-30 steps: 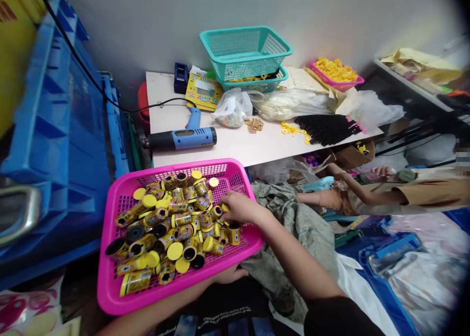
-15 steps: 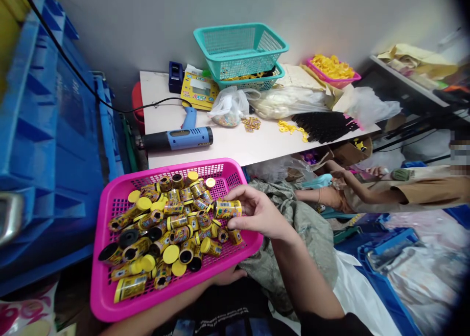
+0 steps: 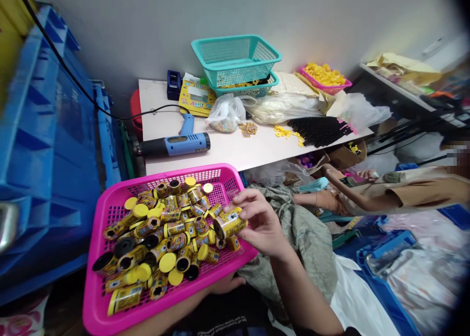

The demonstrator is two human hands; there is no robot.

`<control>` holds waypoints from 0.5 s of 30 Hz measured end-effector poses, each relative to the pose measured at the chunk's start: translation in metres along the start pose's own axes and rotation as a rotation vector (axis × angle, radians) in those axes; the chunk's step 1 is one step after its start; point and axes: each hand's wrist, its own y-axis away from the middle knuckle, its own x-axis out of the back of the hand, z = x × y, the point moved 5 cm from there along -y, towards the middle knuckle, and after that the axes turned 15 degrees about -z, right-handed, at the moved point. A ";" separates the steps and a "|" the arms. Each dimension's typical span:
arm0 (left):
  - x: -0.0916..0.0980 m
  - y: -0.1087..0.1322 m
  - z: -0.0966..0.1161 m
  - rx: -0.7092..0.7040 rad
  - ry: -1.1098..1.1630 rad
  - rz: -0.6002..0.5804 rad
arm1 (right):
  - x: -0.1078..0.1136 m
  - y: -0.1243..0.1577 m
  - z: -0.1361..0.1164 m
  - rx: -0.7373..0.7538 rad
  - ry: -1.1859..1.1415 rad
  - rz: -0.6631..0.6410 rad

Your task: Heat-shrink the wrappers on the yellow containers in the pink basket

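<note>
Grey wall backs a white table [image 3: 235,152], and just below the table's near edge sits a pink basket [image 3: 110,287] heaped with small yellow canisters [image 3: 161,231]. Beneath that basket's near rim lies the left hand [image 3: 225,284], fingers curled under it, their grip hidden. Over the basket's right corner, the right hand [image 3: 262,223] pinches one yellow canister [image 3: 229,223] between thumb and fingertips.

My right hand [image 3: 262,223] pinches one yellow canister [image 3: 229,223] above the pink basket [image 3: 110,297]. My left hand [image 3: 223,283] supports the basket underneath.
</note>
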 end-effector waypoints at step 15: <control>-0.030 -0.023 -0.017 -0.049 0.100 -0.051 | 0.085 0.089 0.035 -0.862 0.766 0.068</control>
